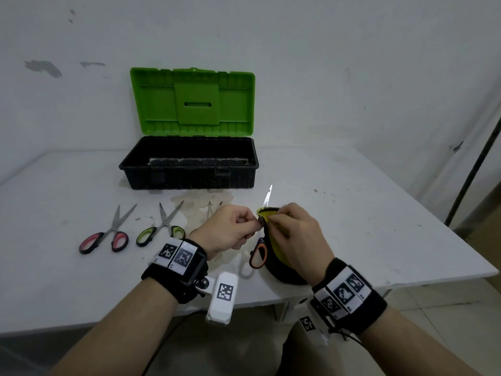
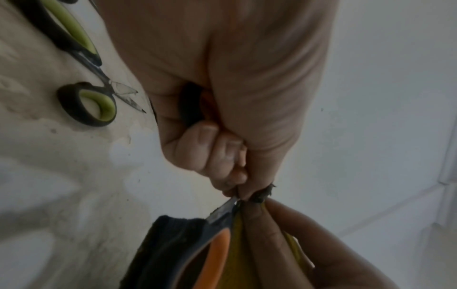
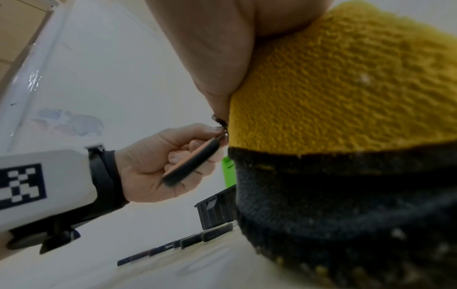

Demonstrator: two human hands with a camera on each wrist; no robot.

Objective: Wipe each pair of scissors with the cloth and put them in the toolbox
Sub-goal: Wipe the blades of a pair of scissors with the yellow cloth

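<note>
We held the orange-handled scissors (image 1: 259,253) above the front part of the worktop (image 1: 352,213), between the two hands and clear of the surface. The left hand (image 1: 230,229) gripped one handle loop, with its fingers (image 2: 210,148) curled tightly round it, knuckles up and wrist band toward the front edge. The right hand (image 1: 295,234) pinched the yellow-and-black cloth (image 1: 276,256) round the blades just above the pivot. One blade tip (image 1: 268,195) stood out of the cloth and pointed toward the back edge. The rest of the cloth hung below the right palm, and its black part reached down near the front edge. The two hands touched at the fingertips.

The toolbox (image 1: 189,169) stood near the back edge with its green lid (image 1: 192,101) upright. The red-handled scissors (image 1: 104,237) and the green-handled scissors (image 1: 160,232) lay spread apart on the worktop to the left of the left hand, between the toolbox and the front edge. The tips of a further pair (image 1: 214,207) showed just beyond the left knuckles; the rest was hidden.
</note>
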